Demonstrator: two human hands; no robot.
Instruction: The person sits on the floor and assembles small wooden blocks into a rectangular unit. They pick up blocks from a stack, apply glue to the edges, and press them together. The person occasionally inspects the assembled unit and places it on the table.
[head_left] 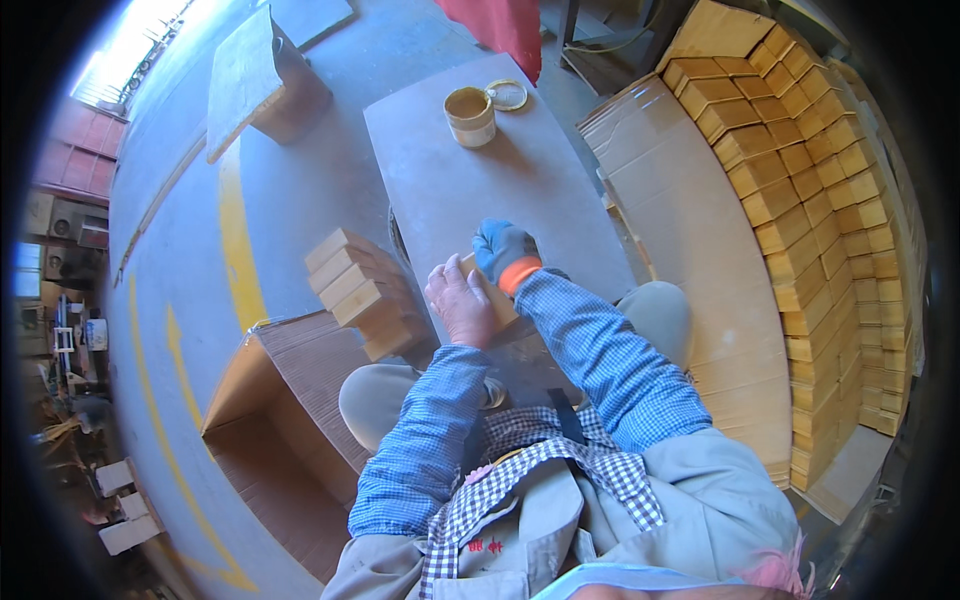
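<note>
My bare left hand [460, 303] is closed round the side of a wooden block [497, 302] at the near end of the grey tabletop [430, 140]. My right hand [505, 252], in a blue-grey glove with an orange cuff, is curled in a fist at the block's far end. Whatever the right fingers hold, if anything, is hidden. Farther up the tabletop stands an open can [470, 122] of brownish-yellow paste. Its round lid [508, 95] tilts up beside the rim.
Left of the table, several wooden blocks [362, 290] are stacked. An open cardboard box [300, 350] sits below them. To the right, a large pallet of stacked wooden blocks [800, 230] stands behind a cardboard sheet [690, 240]. A low bench [245, 85] is at the far left.
</note>
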